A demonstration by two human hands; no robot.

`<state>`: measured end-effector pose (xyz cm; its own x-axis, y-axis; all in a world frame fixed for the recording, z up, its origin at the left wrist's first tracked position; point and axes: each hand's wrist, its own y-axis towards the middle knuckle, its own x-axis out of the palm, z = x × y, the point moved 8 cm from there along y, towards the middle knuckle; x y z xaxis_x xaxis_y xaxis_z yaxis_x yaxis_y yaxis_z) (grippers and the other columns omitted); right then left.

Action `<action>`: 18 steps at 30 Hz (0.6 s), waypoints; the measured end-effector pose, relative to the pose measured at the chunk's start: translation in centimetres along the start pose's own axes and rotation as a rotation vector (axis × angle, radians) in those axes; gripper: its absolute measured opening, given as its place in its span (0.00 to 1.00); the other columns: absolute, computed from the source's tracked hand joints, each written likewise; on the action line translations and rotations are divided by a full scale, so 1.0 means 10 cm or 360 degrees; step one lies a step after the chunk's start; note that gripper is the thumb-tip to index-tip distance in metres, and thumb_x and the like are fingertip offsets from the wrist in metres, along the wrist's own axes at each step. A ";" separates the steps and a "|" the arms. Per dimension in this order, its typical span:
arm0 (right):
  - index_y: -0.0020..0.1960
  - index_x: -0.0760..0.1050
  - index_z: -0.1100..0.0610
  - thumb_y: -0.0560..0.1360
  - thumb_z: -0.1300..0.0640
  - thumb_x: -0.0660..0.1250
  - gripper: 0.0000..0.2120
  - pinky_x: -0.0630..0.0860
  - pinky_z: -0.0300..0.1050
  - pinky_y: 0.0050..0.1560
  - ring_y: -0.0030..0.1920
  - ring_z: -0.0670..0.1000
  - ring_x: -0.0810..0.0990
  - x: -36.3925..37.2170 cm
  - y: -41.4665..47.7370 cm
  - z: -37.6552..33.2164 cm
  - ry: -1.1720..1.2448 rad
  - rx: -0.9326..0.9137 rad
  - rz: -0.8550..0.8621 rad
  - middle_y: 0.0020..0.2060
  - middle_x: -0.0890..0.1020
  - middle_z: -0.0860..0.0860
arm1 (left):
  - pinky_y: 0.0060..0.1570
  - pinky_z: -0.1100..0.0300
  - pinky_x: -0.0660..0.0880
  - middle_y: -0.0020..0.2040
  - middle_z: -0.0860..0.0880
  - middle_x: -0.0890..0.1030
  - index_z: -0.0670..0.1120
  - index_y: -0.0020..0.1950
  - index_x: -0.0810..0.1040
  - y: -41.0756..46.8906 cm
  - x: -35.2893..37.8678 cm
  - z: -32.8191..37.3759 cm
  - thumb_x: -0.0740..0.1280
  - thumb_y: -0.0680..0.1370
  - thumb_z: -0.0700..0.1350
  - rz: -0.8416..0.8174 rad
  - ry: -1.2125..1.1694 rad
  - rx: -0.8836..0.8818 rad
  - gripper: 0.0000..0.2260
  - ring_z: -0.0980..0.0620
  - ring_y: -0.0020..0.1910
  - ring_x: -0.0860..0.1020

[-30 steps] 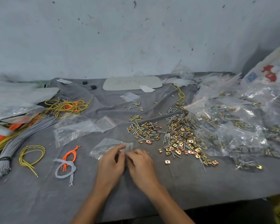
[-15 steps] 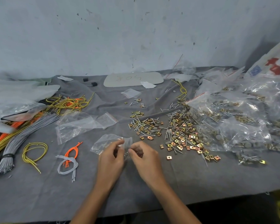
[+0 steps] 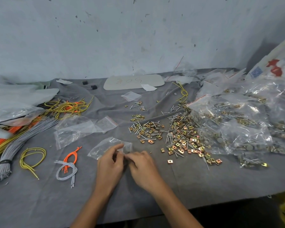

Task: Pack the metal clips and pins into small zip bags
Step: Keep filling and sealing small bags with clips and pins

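Together, left hand (image 3: 110,164), right hand (image 3: 142,163), both hands pinching one small zip bag (image 3: 102,146).

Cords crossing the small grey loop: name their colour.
The cords are orange, seen best in the head view.

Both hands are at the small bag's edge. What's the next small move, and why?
Probably pull open the mouth of the small zip bag. The left hand and right hand both pinch its near edge, and the loose clips and pins lie unbagged on the cloth just right of the right hand.
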<state>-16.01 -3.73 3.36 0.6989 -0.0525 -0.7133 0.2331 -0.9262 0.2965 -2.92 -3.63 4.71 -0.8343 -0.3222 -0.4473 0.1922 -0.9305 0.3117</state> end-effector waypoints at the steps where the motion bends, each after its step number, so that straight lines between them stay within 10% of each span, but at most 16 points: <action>1: 0.62 0.79 0.47 0.78 0.59 0.59 0.17 0.73 0.49 0.56 0.51 0.51 0.74 0.01 0.00 0.00 0.0015 -0.0009 -0.0019 0.56 0.83 0.44 | 0.49 0.58 0.78 0.42 0.54 0.85 0.51 0.61 0.82 0.00 0.00 0.00 0.65 0.79 0.37 0.0007 -0.0009 -0.0005 0.15 0.59 0.43 0.82; 9: 0.57 0.81 0.47 0.79 0.58 0.63 0.11 0.67 0.45 0.55 0.54 0.51 0.71 -0.93 0.17 0.45 -0.0436 0.0181 0.0308 0.55 0.81 0.46 | 0.38 0.66 0.71 0.36 0.53 0.81 0.51 0.59 0.83 0.00 -0.02 0.00 0.66 0.80 0.38 0.0024 -0.0012 0.0009 0.12 0.59 0.35 0.77; 18: 0.59 0.78 0.45 0.80 0.57 0.61 0.12 0.70 0.53 0.60 0.61 0.58 0.74 -1.11 0.28 0.80 -0.0936 0.0341 -0.0207 0.61 0.79 0.50 | 0.38 0.55 0.73 0.31 0.54 0.78 0.50 0.59 0.84 0.00 0.01 -0.03 0.66 0.80 0.38 0.0024 -0.0077 -0.0022 0.12 0.58 0.31 0.74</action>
<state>-28.54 -8.73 6.98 0.1721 -0.0744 -0.9823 0.1078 -0.9897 0.0939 -2.84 -3.70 4.37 -0.8552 -0.3276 -0.4017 0.2115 -0.9281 0.3065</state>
